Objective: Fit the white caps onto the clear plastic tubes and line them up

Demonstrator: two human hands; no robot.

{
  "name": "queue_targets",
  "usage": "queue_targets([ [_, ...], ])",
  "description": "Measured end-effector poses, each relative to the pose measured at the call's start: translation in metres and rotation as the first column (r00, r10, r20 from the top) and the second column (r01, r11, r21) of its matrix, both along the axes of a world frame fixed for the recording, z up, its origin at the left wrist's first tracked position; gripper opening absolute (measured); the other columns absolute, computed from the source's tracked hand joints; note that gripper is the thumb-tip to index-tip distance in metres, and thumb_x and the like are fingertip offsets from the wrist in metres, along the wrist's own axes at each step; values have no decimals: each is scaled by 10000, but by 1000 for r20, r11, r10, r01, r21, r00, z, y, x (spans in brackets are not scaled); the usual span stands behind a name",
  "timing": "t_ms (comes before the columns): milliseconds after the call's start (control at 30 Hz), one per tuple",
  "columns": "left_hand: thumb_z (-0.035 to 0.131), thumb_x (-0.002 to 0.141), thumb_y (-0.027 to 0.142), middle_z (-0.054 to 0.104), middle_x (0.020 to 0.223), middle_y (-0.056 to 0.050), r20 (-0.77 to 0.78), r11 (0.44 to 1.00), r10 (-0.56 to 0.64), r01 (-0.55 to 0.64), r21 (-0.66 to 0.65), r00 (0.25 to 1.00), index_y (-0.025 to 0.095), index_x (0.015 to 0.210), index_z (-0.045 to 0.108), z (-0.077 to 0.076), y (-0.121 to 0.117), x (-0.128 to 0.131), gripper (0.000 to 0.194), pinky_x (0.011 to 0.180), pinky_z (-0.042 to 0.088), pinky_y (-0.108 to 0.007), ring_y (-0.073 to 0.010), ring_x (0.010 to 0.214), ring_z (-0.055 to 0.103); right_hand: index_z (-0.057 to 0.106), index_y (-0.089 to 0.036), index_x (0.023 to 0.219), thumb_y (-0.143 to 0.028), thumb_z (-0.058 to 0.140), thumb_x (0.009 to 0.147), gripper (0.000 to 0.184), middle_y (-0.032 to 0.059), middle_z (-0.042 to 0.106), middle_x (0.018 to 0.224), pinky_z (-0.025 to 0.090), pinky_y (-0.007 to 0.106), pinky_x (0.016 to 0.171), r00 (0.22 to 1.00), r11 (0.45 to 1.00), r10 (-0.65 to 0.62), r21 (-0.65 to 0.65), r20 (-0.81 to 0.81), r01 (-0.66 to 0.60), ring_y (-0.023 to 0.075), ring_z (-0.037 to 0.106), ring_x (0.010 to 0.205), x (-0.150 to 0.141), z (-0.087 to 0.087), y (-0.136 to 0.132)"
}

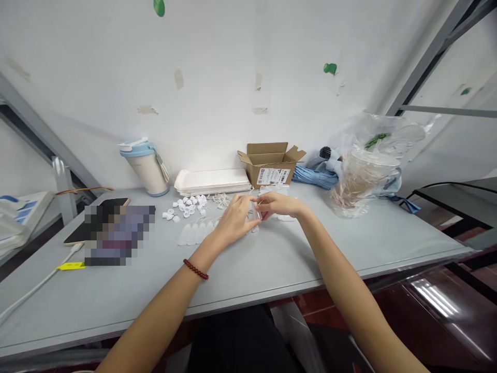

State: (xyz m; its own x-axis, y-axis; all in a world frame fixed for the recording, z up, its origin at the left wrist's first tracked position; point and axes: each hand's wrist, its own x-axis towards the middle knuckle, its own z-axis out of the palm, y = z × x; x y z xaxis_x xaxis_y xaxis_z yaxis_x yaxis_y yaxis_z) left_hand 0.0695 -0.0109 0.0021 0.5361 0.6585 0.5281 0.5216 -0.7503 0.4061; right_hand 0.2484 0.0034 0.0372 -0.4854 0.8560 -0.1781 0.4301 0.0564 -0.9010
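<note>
From my remote feed I judge this partway: clear pieces [194,232] lie rowed at eight o'clock, the left hand [235,215] and right hand [277,203], part-curled, pinch a clear part [257,211] at centre, white caps [190,204] loose at nine.

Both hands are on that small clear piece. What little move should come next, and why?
Perhaps steady the clear piece with the left hand and adjust it gently with the right hand: both hands meet at it and partly hide it, so a small shift seems safest.
</note>
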Motion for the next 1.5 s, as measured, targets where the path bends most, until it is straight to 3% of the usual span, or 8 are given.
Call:
queue_targets([
  [133,686,710,258,548,1091,-94,-47,993,4,-10,-118,999,191,1045,480,-2,-5,2,399,876,470,-452,-286,1086,481,584,-121,692,-307,638,792,218,28,630,599,504,238,534,980,1000,24,-9,199,-23,117,600,511,1,-2,2],
  [267,675,706,278,554,1082,-111,-92,985,-1,-15,-174,996,184,1026,485,0,-7,5,384,886,469,-452,-293,1091,478,563,-126,628,-286,628,793,239,20,617,565,469,224,468,965,999,20,-34,261,-11,101,563,439,1,-4,5],
  [633,603,759,290,594,1073,-125,-204,996,-36,19,-87,978,176,1048,496,-6,-10,7,329,879,449,-456,-306,1094,461,526,-131,565,-120,528,816,251,-13,577,481,459,210,453,945,995,43,-94,324,-13,86,532,402,-2,-9,8],
  [1000,596,755,280,590,1070,-129,-218,997,-17,1,-77,976,178,1070,508,-6,-9,3,343,910,435,-446,-307,1151,431,514,-142,560,-208,547,839,289,-7,578,466,457,218,462,943,995,37,-102,331,-4,94,537,401,1,-11,10],
  [1133,600,775,346,585,1075,-132,-216,997,-18,2,-76,976,161,1100,511,-6,-8,4,384,909,434,-453,-307,1132,441,517,-141,561,-226,541,843,296,3,590,487,462,225,468,937,997,40,-81,348,-12,96,539,406,1,-10,9],
  [1267,555,815,417,576,1120,-140,-115,996,63,-70,-61,991,141,1163,493,-2,2,-4,449,897,443,-454,-298,1128,450,533,-135,577,-238,532,844,287,24,616,547,469,246,482,930,998,37,-62,365,-15,104,547,422,2,-7,8],
  [1367,492,846,313,607,1086,-137,-7,975,224,-224,8,975,131,1151,507,1,18,-22,355,899,431,-471,-289,1087,480,536,-134,600,-236,509,852,273,29,616,580,451,231,469,930,1000,17,-22,368,-10,93,535,418,4,-4,7],
  [1500,439,803,153,668,894,-106,-79,922,381,-373,100,921,163,935,630,1,38,-53,233,841,439,-472,-293,921,554,581,-135,697,-210,487,850,195,37,646,648,415,223,455,926,982,-108,185,361,42,81,497,415,5,-2,9],
])
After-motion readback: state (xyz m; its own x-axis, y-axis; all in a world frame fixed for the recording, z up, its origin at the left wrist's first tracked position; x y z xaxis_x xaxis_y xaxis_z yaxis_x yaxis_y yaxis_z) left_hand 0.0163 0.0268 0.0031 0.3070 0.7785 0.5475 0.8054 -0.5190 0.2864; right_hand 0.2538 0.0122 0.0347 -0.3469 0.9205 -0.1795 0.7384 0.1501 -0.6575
